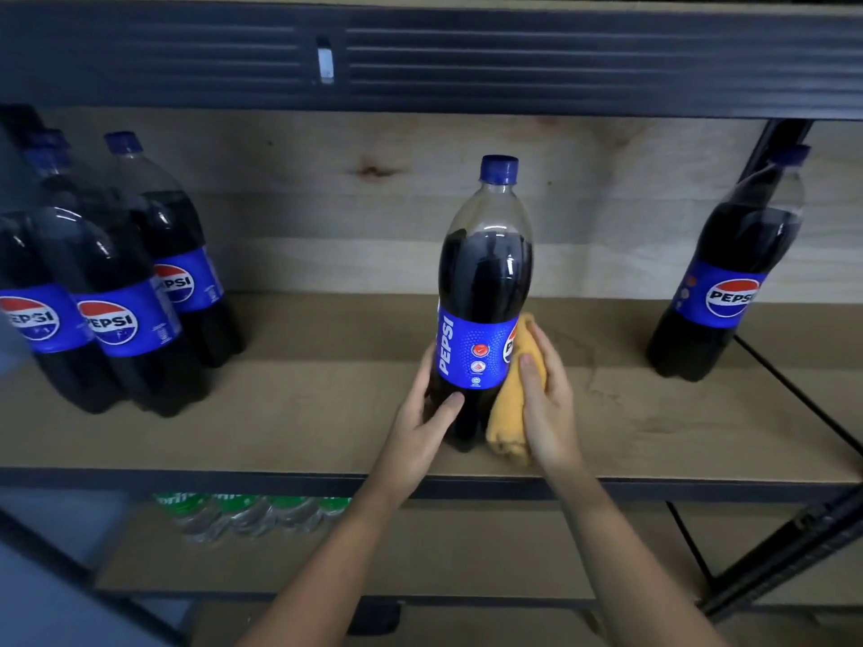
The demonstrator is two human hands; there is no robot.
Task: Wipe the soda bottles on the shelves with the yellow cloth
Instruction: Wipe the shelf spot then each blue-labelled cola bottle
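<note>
Near the shelf's point(280, 413) front edge, our left hand point(427, 413) grips the upright Pepsi bottle point(483, 282); our right hand point(548, 403) presses the bunched yellow cloth point(509, 413) against it.

The centre bottle point(485, 282) holds near-black soda under a blue cap point(499, 169); its blue label point(474, 350) carries white lettering and red-white roundels. Touching its right side, the cloth point(513, 403) is mustard yellow. Below it, the shelf board point(280, 413) is pale tan, edged black.

Green-capped clear bottles point(252, 513) on the lower shelf, plywood back panel point(373, 203).
</note>
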